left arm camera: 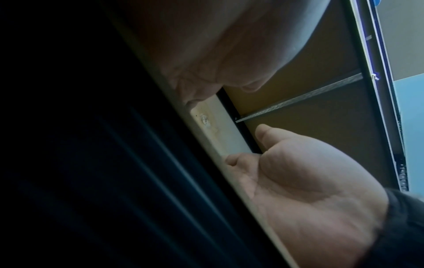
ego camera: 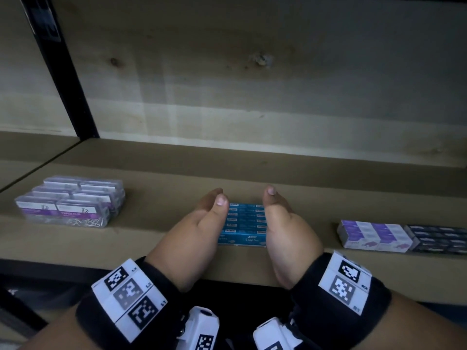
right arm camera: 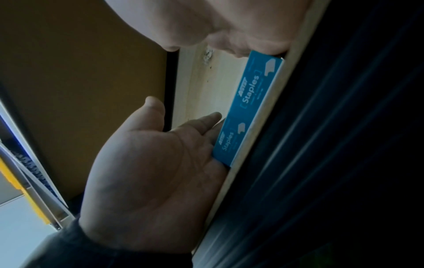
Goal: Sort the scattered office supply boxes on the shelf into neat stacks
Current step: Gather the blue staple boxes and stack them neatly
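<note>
A block of blue staples boxes [ego camera: 246, 223] sits on the brown shelf [ego camera: 252, 170] near its front edge, packed side by side. My left hand [ego camera: 202, 218] presses flat against the block's left side, and my right hand [ego camera: 285, 223] presses flat against its right side. Both thumbs point toward the back. In the right wrist view the blue staples boxes [right arm camera: 250, 101] show their printed front, with the left hand [right arm camera: 160, 163] held straight-fingered against one end and the right hand [right arm camera: 229, 27] at the other. The left wrist view is mostly dark; the right hand [left arm camera: 309, 190] shows there, palm toward the camera.
Clear paper clip boxes [ego camera: 73, 200] form a neat group at the shelf's left. Purple-and-white boxes [ego camera: 374, 236] and dark boxes [ego camera: 439, 238] line up at the right. A wooden back board [ego camera: 252, 72] closes the rear, and a black upright post [ego camera: 63, 72] stands at the left.
</note>
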